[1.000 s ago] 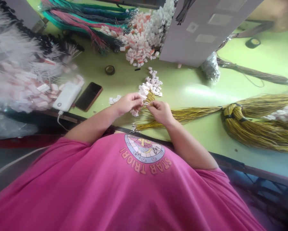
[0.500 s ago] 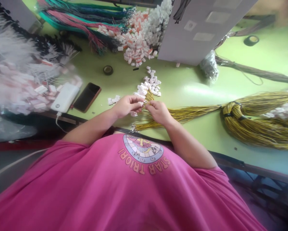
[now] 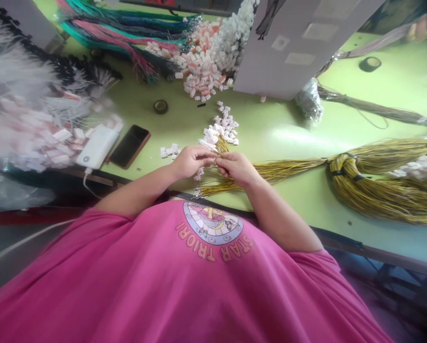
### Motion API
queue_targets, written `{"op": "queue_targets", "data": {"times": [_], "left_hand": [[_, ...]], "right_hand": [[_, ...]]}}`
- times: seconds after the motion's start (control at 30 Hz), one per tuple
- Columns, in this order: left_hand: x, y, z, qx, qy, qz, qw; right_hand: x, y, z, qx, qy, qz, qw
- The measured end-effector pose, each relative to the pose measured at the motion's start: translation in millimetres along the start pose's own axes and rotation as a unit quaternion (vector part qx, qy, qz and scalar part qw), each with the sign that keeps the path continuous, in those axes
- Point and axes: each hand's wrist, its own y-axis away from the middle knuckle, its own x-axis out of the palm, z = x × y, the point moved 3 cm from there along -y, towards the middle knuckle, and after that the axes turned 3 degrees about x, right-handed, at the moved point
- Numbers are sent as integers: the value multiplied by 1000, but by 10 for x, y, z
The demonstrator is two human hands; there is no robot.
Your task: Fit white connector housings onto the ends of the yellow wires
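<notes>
My left hand [image 3: 194,162] pinches a small white connector housing, mostly hidden by the fingertips. Fingertip to fingertip with it, my right hand [image 3: 237,167] is closed on the end of a yellow wire; the wire's tip is too small to make out. Beneath and beside the right hand lies a bundle of yellow wires [image 3: 292,166], with loose metal-tipped ends [image 3: 199,192] near the table's front edge. Just beyond the fingers, other yellow wires end in white connectors [image 3: 210,136], next to a scatter of loose white connectors [image 3: 228,125].
On the left are a phone [image 3: 130,146], a white power bank [image 3: 97,146] with a cable, and piled white-wired connectors. A tape roll [image 3: 160,106] lies farther back. A grey panel [image 3: 288,52] stands behind. Coiled yellow wires [image 3: 377,190] lie right; another person's hand [image 3: 423,26] is at top right.
My hands have come together, the left moving slightly right, and the white connector is now more hidden between the fingertips. The other person's hand at top right has shifted.
</notes>
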Motion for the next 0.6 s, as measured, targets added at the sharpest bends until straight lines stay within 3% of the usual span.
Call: {"op": "queue_targets", "data": {"times": [0.17,0.33,0.4,0.5,0.53,0.6], "left_hand": [[57,56,7,-83,31,-18,996],[7,57,2,-86,-14,17,996],[-166,31,19,-86,-77,31,993],[-585,-28,108,-77,-249,-3,965],[-722,-47,162,-85,-305,-11,948],[-912,-77,304,-125,-383,36,914]], "right_hand": [[-1,39,70,-61,158,-107,980],[-2,9,30,-83,194,-105,972],[-39,2,44,-130,206,-128,962],[-111,15,95,-206,174,-184,945],[-126,14,97,-201,150,-187,950],[-128,4,75,-148,99,-168,970]]}}
